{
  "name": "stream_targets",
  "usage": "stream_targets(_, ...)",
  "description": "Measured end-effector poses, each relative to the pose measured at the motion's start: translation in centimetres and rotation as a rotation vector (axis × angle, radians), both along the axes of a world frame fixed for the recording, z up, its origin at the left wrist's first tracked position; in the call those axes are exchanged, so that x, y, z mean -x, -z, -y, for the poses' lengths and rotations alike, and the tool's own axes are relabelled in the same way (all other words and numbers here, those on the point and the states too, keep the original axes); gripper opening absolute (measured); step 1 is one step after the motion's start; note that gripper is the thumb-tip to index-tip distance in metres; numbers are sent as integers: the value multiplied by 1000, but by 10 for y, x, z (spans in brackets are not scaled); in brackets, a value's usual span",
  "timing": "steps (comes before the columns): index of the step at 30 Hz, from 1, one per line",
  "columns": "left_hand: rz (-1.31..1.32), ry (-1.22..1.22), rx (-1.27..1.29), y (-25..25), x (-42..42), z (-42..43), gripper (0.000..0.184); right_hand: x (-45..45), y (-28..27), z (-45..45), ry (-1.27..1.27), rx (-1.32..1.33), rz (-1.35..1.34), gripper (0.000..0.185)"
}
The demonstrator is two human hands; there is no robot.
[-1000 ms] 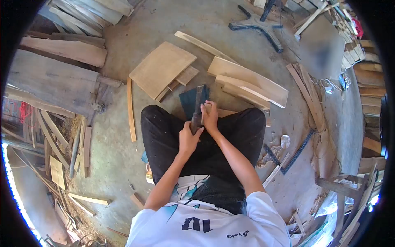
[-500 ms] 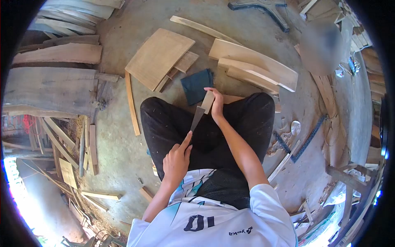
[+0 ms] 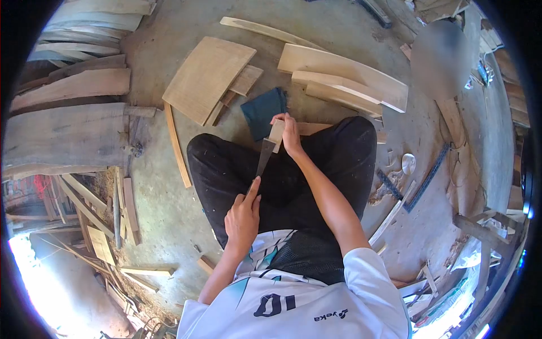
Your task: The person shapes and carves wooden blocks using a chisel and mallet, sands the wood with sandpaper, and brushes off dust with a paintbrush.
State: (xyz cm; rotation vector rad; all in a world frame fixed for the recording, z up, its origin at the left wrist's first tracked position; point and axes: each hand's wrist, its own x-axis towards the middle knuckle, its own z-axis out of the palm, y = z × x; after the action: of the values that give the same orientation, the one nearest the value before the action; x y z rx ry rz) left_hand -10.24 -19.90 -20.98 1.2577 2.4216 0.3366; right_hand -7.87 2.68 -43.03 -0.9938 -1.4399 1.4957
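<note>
A: What does the left hand (image 3: 241,220) do?
B: It is closed around the lower end of a metal blade (image 3: 264,160), with the index finger stretched along it.

A: And the right hand (image 3: 291,139)?
B: It is curled, gripping a small wooden block (image 3: 278,131) between fingers and thumb.

A: Can you see all of it?
B: No. The handle is hidden in the left hand, and the blade's wide end overlaps the block; if it cuts in, I cannot tell. At two o'clock, a grey blur (image 3: 440,61) covers something. At one o'clock, a dark metal leg (image 3: 376,12) is cut off.

A: Where is the block, exactly?
B: Above the lap; the left hand is near its seven o'clock, the dark cloth (image 3: 261,113) at its eleven.
</note>
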Motion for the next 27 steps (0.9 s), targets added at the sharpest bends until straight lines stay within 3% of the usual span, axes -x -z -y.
stream_targets(7,-11,30,8,-3,1,-11,47,-4,-8,-1,-55,41,-27,54)
stream_targets(13,179,-2,1,-22,13,22,44,-12,-40,7,-34,140,78,54)
stream_targets(15,343,-76,-237,-16,16,32,44,-16,-44,5,-64,188,160,54)
stream_targets(19,396,-250,-177,-18,17,39,45,-25,-55,2,-182,-108,209,42)
stream_targets(20,480,-345,-160,-22,17,37,46,-31,-69,0,-236,-213,260,46)
stream_targets(21,565,-439,-144,-25,16,36,46,-39,-86,-4,-359,-224,348,65)
stream_targets(24,625,-488,-198,-28,15,38,47,-54,-126,-13,-687,-891,582,93)
stream_targets(26,627,-482,-205,-27,17,41,48,-56,-127,-17,-904,-1105,836,92)
stream_targets(27,628,-470,-203,-27,17,43,49,-54,-126,-18,-843,-1302,868,80)
